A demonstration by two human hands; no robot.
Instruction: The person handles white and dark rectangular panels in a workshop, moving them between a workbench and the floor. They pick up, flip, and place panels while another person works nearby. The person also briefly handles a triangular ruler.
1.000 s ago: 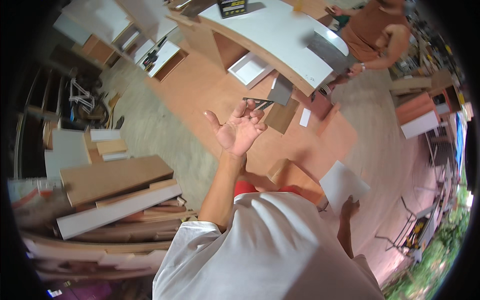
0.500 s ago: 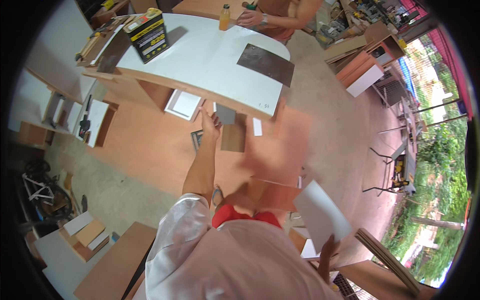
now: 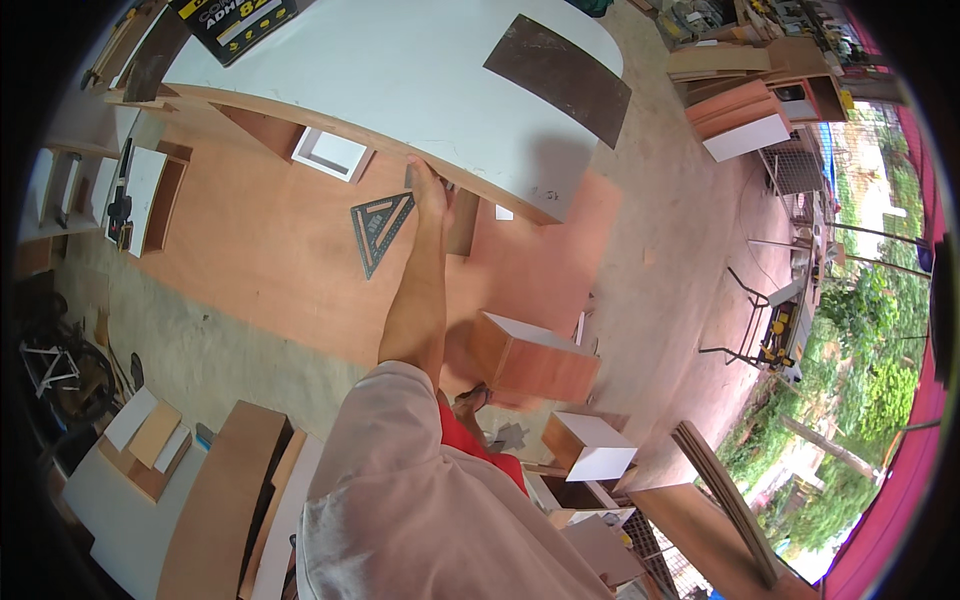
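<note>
My left hand is at the front edge of a white tabletop with a rounded right end. Its thumb lies against the wooden edge, and the other fingers curl under it, partly hidden. Just left of my forearm, a dark triangular speed square lies on the plywood sheet below. A brown board stands partly hidden behind my wrist. My right hand is out of sight. A greyish panel shows beside my body at the lower right; whether I hold it is hidden.
On the tabletop are a black-and-yellow can and a dark brown sheet. A white drawer-like box is under the table. Wooden boxes stand by my feet, with stacked boards at lower left and long strips at right.
I have moved closer to the table, and my left hand has gone from reaching with spread fingers to its edge. My right hand and its white panel have dropped out of sight.
</note>
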